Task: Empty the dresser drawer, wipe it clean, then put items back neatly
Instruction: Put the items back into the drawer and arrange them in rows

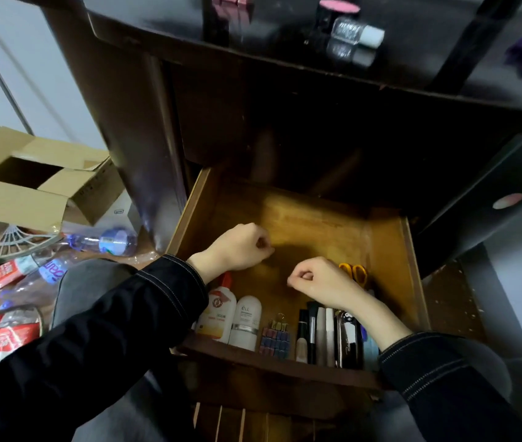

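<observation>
The person is working in the last stage of the task, by my reading: putting things back in order. The open brown wooden drawer (189,215) is sitting in the lower centre of the frame, pulled out of the dark dresser. A tidy row is lying along its near edge:

- a white plastic bottle with an orange label (216,314)
- a white roll-on bottle with a silver band (247,323)
- a cluster of blue and pink binder clips (275,341)
- several dark slim cosmetic pens and brushes (314,333)
- a black glossy case (349,342)

A pair of orange-handled scissors (353,272) is lying just behind the right wrist, toward the right wall. The back half of the drawer floor is showing bare wood.

The left hand (237,247) is hovering over the middle of the drawer, fingers curled in with the thumb against them. The right hand (320,280) is doing the same just below and to the right. Nothing is showing in either fist, though a very small pinched item would be hidden.

At the top of the frame, a small clear bottle with a white cap (357,31) is lying on the glossy dresser top. The next move is probably calling for one hand to open and bring another loose item into the bare back area, set parallel to the row. The other hand would be steadying the bottles so they are not toppled.
</observation>
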Motion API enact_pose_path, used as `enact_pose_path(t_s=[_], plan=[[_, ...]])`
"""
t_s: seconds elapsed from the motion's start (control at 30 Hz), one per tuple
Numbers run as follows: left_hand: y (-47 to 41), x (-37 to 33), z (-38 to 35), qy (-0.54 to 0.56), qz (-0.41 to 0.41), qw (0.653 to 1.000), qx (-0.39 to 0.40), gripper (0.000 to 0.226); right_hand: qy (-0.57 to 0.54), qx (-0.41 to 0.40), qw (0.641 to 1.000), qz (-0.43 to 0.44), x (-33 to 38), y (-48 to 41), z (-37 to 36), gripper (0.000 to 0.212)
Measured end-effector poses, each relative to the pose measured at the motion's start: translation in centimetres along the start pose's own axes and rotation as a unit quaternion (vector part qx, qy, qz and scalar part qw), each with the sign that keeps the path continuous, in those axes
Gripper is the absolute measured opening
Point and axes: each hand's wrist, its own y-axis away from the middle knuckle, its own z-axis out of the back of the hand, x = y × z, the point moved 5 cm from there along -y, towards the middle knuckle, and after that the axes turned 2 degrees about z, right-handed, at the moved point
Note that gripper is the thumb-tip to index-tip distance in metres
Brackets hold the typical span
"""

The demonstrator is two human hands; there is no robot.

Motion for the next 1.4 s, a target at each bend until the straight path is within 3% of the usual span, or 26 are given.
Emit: enact_pose_path(t_s=[0.13,0.23,0.3,0.4,0.5,0.57,0.67,0.8,0.93,1.13,1.23,1.4], plan=[[2.3,-1.6,4.2,0.072,-0.025,0.994,-0.078,0.014,0.047,-0.094,0.994,0.017,2.2,1.8,2.4,0.016],[4.7,-3.3,8.5,0.088,-0.051,0.982,-0.159,0.012,0.066,-0.191,0.975,0.088,6.4,4.1,6.0,0.011],[6.2,-4.8,11.8,0.095,-0.07,0.967,-0.224,0.01,0.074,-0.281,0.944,0.155,10.3,6.1,9.4,0.015],[8.1,-7.1,17.3,0.109,-0.111,0.93,-0.333,0.01,0.051,-0.433,0.869,0.235,16.3,8.7,15.4,0.014],[9.6,-9.6,22.3,0.089,-0.164,0.886,-0.424,0.01,0.069,-0.512,0.82,0.246,20.3,8.6,19.9,0.011],[9.5,-10.9,25.0,0.078,-0.171,0.867,-0.461,0.009,0.08,-0.503,0.834,0.211,21.5,6.9,22.2,0.017],[7.1,-11.3,27.6,0.059,-0.14,0.879,-0.453,0.005,0.051,-0.471,0.873,0.115,21.1,3.8,24.6,0.031],[2.3,-9.9,29.5,-0.018,0.013,0.924,-0.381,0.042,0.055,-0.427,0.902,0.028,20.0,1.4,26.2,0.071],[-1.6,-9.8,30.9,-0.073,0.12,0.918,-0.37,0.08,0.137,-0.406,0.903,0.004,19.9,-0.1,26.7,0.093],[-6.2,-10.5,31.0,-0.121,0.137,0.901,-0.394,0.099,0.245,-0.432,0.868,-0.024,20.2,-2.0,27.1,0.095],[-7.4,-10.1,31.2,-0.143,0.159,0.905,-0.367,0.091,0.253,-0.417,0.873,-0.015,20.3,-2.9,27.3,0.089],[-7.5,-9.9,31.4,-0.132,0.132,0.913,-0.364,0.03,0.242,-0.354,0.902,0.054,20.5,-3.8,27.3,0.06]])
